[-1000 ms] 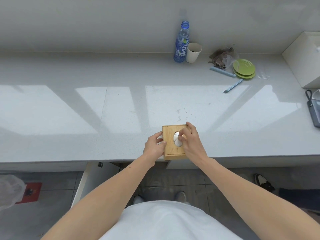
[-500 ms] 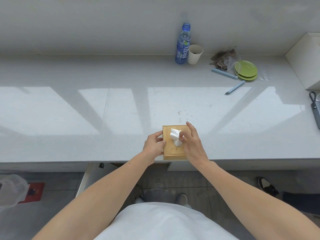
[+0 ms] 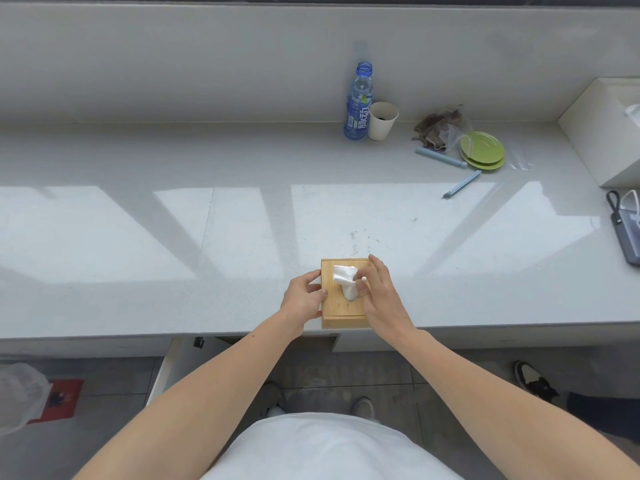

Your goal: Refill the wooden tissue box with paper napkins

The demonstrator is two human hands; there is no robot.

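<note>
The wooden tissue box (image 3: 343, 306) sat at the near edge of the pale bench (image 3: 173, 244), right in front of the person. The left hand (image 3: 303, 299) was curled against the box's left side, thumb laid over the lid's edge, fingers wrapped on the wall, bracing it. The right hand (image 3: 379, 296) was over the box's right half, its thumb and fingertips pinched on a white paper napkin (image 3: 346, 282) that stood up out of the opening in the lid, its upper flap spread toward the far-left corner of the box. How much of the napkin remained inside the box could not be told.

Well beyond the box, by the back wall, a blue drink bottle (image 3: 358, 105) stood upright, touching or just beside a paper cup (image 3: 381, 121) on its right. Further right of the cup lay a crumpled cloth (image 3: 438, 128), then green plates (image 3: 481, 152) stacked together, with two light blue sticks (image 3: 440, 157) near them. Far to the right of the box, a dark device (image 3: 627, 233) lay at the bench's edge of view.
</note>
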